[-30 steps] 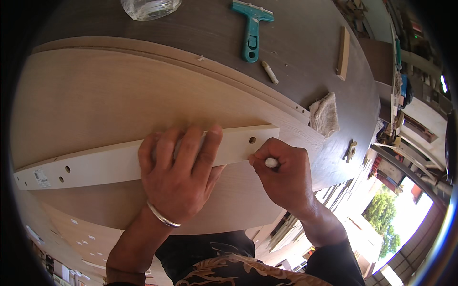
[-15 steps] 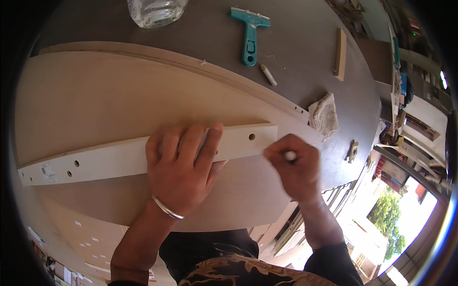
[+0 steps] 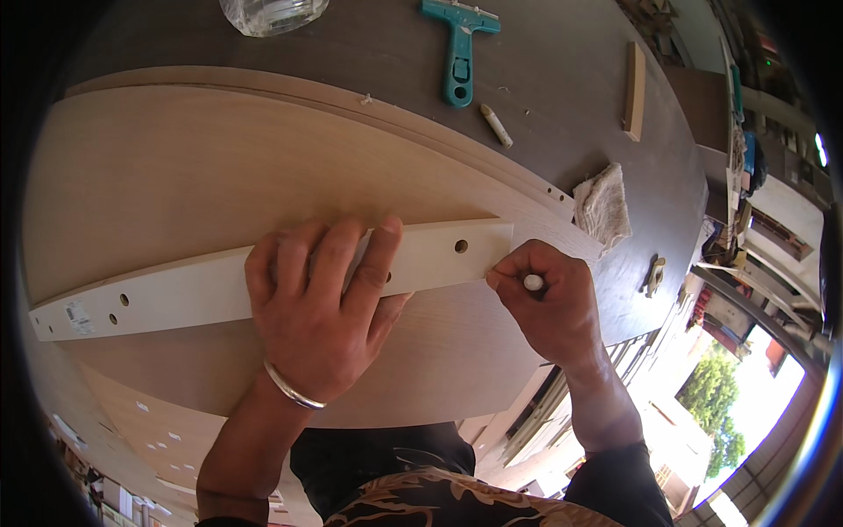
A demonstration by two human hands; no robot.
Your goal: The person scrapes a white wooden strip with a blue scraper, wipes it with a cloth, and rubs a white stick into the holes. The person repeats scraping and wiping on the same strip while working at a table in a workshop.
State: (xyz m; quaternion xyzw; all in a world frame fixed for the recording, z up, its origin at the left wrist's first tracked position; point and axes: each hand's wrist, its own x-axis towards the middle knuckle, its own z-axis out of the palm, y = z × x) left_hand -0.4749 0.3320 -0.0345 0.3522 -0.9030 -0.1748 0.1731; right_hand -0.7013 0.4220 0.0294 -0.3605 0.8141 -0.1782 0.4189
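A long, narrow white board (image 3: 193,285) with several drilled holes and a small label near its left end lies across a wide tan wood panel (image 3: 176,167). My left hand (image 3: 320,303), with a silver bangle at the wrist, grips the board right of its middle, fingers over the top and thumb along the near edge. My right hand (image 3: 553,303) is closed at the board's right end, fingertips at its lower corner. In that fist sits a thin round stick (image 3: 533,282), its pale end showing; the rest is hidden by the fingers.
On the dark table (image 3: 562,79) beyond the panel lie a teal scraper (image 3: 458,66), a short crayon-like stick (image 3: 496,126), a wood strip (image 3: 634,92), a folded cloth (image 3: 604,206) and a small brass-coloured piece (image 3: 653,277). A clear container (image 3: 272,13) stands at the far left.
My left hand has shifted slightly left along the board. The right hand, blurred before, is now sharper and still at the board's right end. The view has shifted a little.
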